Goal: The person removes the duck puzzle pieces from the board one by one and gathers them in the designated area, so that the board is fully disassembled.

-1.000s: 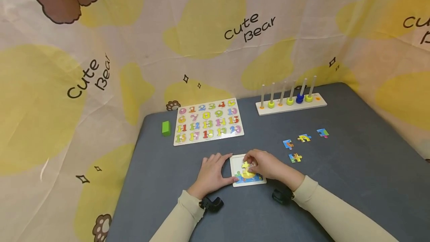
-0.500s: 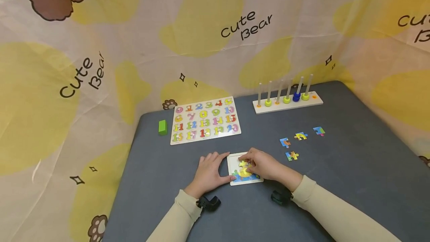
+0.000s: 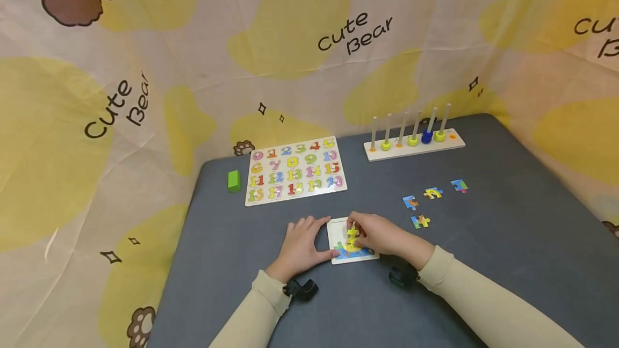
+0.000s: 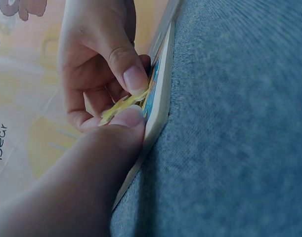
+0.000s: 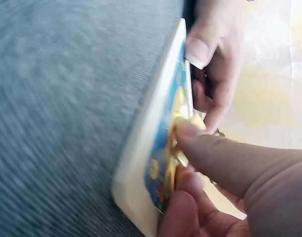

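A small white-framed jigsaw tray (image 3: 337, 226) lies on the table, its lower part filled with blue and yellow picture pieces. My left hand (image 3: 299, 247) rests along its left side, thumb at the lower corner and forefinger by the upper corner, fingers fairly straight. Over the tray, my right hand (image 3: 382, 234) pinches a yellow jigsaw piece (image 3: 352, 232) between thumb and fingers. In the left wrist view the yellow piece (image 4: 118, 106) stands tilted up from the tray. My right fingers cover part of the picture.
Several loose jigsaw pieces (image 3: 420, 221) lie right of the tray. Behind stand a number puzzle board (image 3: 296, 171), a green block (image 3: 234, 181) and a peg rack (image 3: 414, 146) with a few rings. A printed cloth (image 3: 290, 26) hangs beyond the grey table (image 3: 483, 246).
The yellow jigsaw piece in my right fingers has tipped up, showing more of its face. My left hand stays at the tray; the head view has shifted slightly.
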A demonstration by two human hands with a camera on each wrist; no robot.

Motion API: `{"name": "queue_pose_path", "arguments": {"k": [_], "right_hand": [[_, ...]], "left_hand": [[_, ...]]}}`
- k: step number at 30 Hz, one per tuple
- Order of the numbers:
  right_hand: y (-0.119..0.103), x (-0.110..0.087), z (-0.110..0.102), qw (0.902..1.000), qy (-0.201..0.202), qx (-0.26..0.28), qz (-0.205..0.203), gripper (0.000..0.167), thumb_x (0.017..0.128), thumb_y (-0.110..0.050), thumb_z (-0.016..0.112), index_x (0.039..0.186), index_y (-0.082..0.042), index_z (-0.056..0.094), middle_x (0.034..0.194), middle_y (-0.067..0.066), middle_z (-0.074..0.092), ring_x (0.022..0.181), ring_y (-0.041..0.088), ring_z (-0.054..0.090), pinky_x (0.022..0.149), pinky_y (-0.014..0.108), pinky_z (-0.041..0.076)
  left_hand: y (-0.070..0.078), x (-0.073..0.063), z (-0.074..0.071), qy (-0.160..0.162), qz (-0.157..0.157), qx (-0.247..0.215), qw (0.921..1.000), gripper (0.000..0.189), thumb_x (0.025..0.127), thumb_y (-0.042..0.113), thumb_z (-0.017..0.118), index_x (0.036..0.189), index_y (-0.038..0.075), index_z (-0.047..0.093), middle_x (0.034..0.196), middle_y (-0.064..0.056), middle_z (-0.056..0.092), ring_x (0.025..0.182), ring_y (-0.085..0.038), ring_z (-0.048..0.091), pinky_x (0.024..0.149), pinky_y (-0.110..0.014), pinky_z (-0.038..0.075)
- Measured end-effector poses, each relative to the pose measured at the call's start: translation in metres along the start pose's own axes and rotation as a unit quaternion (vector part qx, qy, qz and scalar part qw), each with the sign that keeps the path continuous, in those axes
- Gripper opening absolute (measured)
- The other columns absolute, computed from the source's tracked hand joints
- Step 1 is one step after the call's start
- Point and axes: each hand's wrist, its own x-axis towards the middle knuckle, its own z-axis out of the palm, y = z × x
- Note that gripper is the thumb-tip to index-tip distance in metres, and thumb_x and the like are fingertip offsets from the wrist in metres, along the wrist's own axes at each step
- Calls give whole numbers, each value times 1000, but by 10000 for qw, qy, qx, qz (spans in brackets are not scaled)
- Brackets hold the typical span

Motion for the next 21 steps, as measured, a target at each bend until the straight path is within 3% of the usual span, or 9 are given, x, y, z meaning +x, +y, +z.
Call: {"name": "queue_pose_path", "arguments": {"k": [12,14,17,19,21], "right_hand": [[0,3,2,9998,43,-156,85,30,87,-13,87,111,-12,69,85,-4,57,77,15,52,73,35,47],[2,3,2,9998,12,-211,32,27,87,-13,87,108,-11,70,85,-4,58,77,15,52,73,36,48],[4,4,2,9997,-30,-243,-53,24,88,-13,87,106,-11,70,85,-5,58,77,14,52,73,35,48],[5,4,3,9997,-49,-228,-95,23,88,-13,86,104,-11,70,85,-5,58,76,14,52,73,35,47],[7,3,3,9997,-45,-207,-126,23,88,-13,86,103,-11,70,84,-5,57,75,14,52,72,34,47]], "left_hand": [[-1,3,-2,100,156,4,9998,85,85,70,75,153,22,55,100,4,50,85,-12,40,76,-35,27],[-1,2,-3,218,473,-156,9985,73,87,63,78,147,24,62,96,5,46,80,-11,37,75,-33,27],[0,0,-4,335,1298,-495,9897,49,90,48,82,132,26,74,92,6,47,72,-8,35,70,-28,30],[0,-1,-4,263,1833,-634,9807,36,92,39,82,125,27,78,90,7,49,69,-6,34,67,-24,31],[0,-1,-4,96,2147,-651,9745,31,95,37,79,125,29,79,88,9,50,68,-3,32,66,-21,29]]}}
